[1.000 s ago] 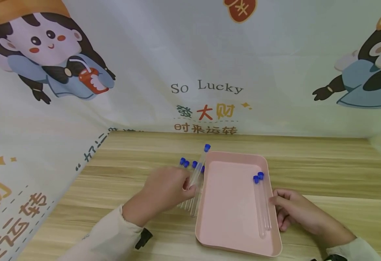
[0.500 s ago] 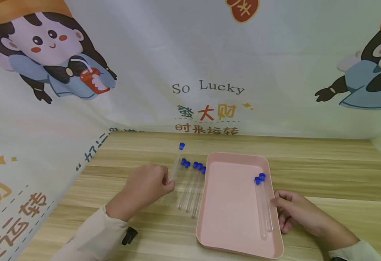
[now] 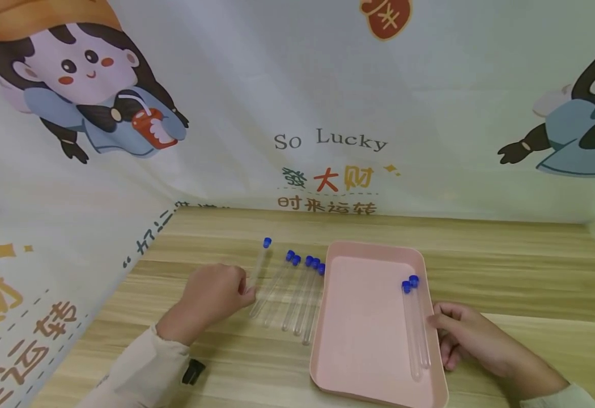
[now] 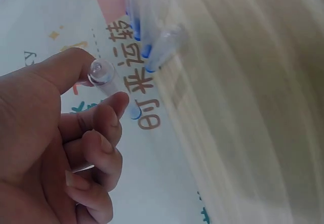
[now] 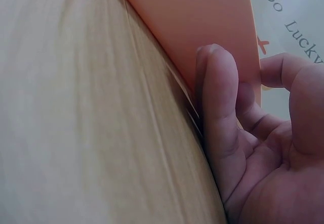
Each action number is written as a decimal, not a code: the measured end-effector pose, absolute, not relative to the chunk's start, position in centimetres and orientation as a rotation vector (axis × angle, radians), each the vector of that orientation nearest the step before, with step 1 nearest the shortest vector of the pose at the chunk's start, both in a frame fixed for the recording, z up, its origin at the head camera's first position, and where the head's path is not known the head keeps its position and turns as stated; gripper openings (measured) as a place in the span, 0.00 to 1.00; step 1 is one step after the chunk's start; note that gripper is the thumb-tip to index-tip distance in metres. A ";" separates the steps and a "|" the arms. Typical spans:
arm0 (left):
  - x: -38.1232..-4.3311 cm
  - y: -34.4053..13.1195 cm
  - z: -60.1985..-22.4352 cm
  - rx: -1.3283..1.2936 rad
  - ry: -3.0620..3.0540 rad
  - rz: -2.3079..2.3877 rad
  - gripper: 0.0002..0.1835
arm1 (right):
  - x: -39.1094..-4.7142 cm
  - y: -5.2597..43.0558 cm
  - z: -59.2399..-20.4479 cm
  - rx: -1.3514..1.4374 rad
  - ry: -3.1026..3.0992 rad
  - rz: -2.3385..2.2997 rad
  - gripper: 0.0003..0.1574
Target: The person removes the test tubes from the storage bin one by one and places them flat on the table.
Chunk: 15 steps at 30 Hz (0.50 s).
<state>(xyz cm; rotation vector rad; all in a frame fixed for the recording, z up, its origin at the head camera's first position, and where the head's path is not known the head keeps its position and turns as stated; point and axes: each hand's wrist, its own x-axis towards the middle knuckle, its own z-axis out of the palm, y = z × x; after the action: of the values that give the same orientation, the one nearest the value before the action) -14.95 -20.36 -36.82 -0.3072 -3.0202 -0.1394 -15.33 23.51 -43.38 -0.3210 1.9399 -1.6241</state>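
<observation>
My left hand pinches a clear test tube with a blue cap between thumb and index finger. In the left wrist view the rounded end of this test tube points toward the camera, with its cap away. Just right of the hand, several capped test tubes lie side by side on the table, beside a pink tray. Two more test tubes lie inside the tray along its right side. My right hand holds the tray's right edge, thumb at the rim and fingers against the outer wall.
The wood-grain table stretches back to a printed cloth with cartoon figures and lettering. The same cloth also hangs along the left side. A black strap end sticks out by the left sleeve.
My left hand has carried its test tube leftward, away from the tray and the other tubes, and lowered it slightly. My right hand stays at the tray edge.
</observation>
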 end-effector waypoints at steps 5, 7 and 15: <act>-14.9 -20.9 -37.3 -0.300 -3.029 -0.128 0.21 | -15.3 23.5 -43.5 -0.320 1.928 -1.627 0.13; -14.9 -21.1 -37.4 -0.295 -3.038 -0.128 0.21 | -15.3 23.5 -43.6 -0.321 1.927 -1.628 0.13; -15.1 -21.2 -38.4 -0.258 -3.149 -0.194 0.22 | -15.3 23.5 -43.4 -0.315 1.926 -1.630 0.11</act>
<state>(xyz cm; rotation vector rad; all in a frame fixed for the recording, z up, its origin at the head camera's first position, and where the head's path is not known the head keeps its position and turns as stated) -15.12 -21.17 -38.41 -0.2578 -3.1489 -0.1940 -15.32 23.49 -43.39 -0.3153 1.9265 -1.6302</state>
